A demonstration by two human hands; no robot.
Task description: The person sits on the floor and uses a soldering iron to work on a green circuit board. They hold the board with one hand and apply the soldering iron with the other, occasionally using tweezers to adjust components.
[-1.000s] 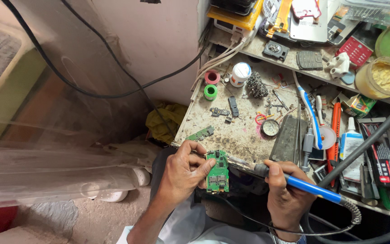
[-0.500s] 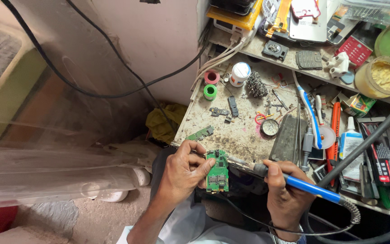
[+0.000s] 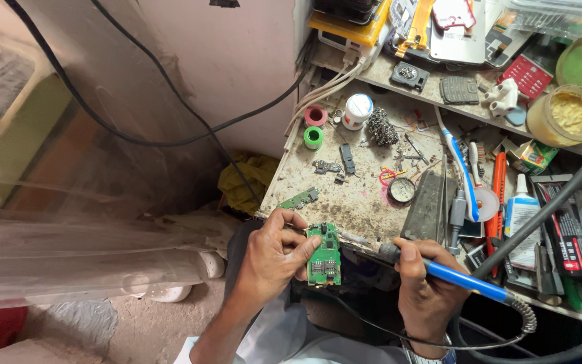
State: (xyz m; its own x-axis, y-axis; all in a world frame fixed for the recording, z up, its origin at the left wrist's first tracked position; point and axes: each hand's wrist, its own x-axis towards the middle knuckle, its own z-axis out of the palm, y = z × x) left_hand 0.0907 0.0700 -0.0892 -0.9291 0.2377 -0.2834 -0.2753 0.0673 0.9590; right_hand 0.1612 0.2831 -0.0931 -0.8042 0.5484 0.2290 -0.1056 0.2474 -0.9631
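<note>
My left hand (image 3: pixel 276 253) grips a small green circuit board (image 3: pixel 324 256) by its left edge, holding it upright just in front of the near edge of the workbench (image 3: pixel 351 202). My right hand (image 3: pixel 426 290) is closed around the blue handle of a soldering iron (image 3: pixel 463 278). The iron's dark front end points left, and its thin tip reaches toward the board's upper right corner. A coiled cord runs from the handle's rear end to the right.
The stained bench carries a second green board strip (image 3: pixel 299 199), solder spools (image 3: pixel 314 127), a white jar (image 3: pixel 357 111), a wire-wool ball (image 3: pixel 383 128), a blue toothbrush (image 3: pixel 459 168), a glue bottle (image 3: pixel 521 216), tweezers and small parts. A shelf behind holds phone parts and tubs. Black cables hang on the wall at left.
</note>
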